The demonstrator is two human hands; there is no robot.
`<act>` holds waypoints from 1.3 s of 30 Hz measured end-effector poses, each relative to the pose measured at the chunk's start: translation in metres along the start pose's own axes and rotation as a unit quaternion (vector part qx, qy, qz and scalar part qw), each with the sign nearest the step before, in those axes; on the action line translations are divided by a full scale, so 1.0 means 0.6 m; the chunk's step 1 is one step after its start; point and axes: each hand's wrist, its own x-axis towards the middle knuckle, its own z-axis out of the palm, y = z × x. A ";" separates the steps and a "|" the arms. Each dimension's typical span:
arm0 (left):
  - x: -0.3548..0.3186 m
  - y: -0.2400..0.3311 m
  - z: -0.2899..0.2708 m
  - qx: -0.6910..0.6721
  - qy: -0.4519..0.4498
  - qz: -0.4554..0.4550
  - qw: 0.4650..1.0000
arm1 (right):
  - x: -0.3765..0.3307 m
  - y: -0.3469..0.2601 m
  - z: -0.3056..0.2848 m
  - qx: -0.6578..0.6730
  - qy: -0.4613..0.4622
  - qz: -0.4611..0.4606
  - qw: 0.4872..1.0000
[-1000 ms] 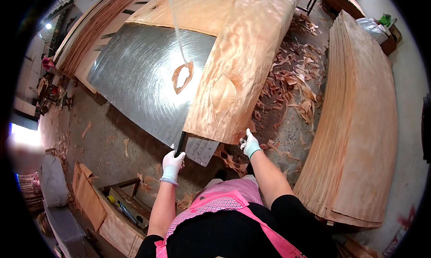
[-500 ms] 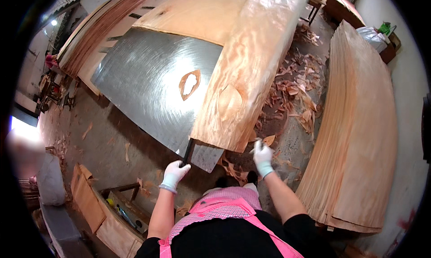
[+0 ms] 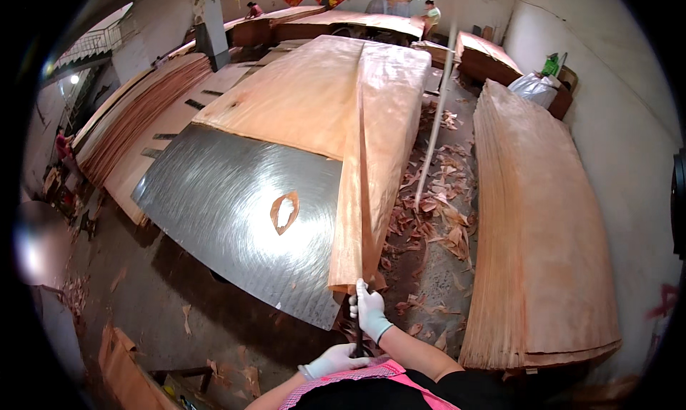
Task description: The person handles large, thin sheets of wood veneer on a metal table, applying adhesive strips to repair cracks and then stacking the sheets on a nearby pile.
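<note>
White-gloved right hand (image 3: 370, 311) gripping thin orange wood veneer sheet (image 3: 379, 153) edge, left hand (image 3: 336, 358) clutching dark tool handle (image 3: 356, 333), over brushed metal plate (image 3: 236, 210)

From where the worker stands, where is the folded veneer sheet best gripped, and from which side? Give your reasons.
Probably at its near end edge, from the worker's side. The veneer sheet runs lengthwise away over the metal plate, and only that narrow end reaches the right hand.

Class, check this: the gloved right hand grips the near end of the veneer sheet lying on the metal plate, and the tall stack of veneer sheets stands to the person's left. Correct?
Not quite. The head view shows the tall stack of veneer sheets on the person's right. The rest holds: the gloved right hand grips the near end of the veneer sheet lying on the metal plate.
</note>
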 end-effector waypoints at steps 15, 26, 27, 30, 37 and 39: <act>0.114 -0.106 0.069 -0.244 0.169 -0.097 0.950 | -0.222 -0.132 -0.453 0.227 -0.140 -0.085 0.960; 0.338 -0.115 0.301 -0.574 0.202 -0.112 0.786 | -0.547 -0.224 -0.811 0.424 -0.324 -0.072 0.842; 0.358 -0.094 0.327 -0.600 0.211 -0.141 0.759 | -0.567 -0.225 -0.839 0.441 -0.325 -0.080 0.833; 0.401 -0.034 0.420 -0.640 0.224 -0.181 0.712 | -0.636 -0.238 -0.928 0.400 -0.281 -0.092 0.867; 0.534 0.053 0.585 -0.646 0.238 -0.159 0.708 | -0.714 -0.227 -1.145 0.382 -0.124 -0.166 0.901; 0.583 0.047 0.635 -0.794 0.146 -0.069 0.586 | -0.730 -0.214 -1.262 0.251 -0.001 -0.169 0.953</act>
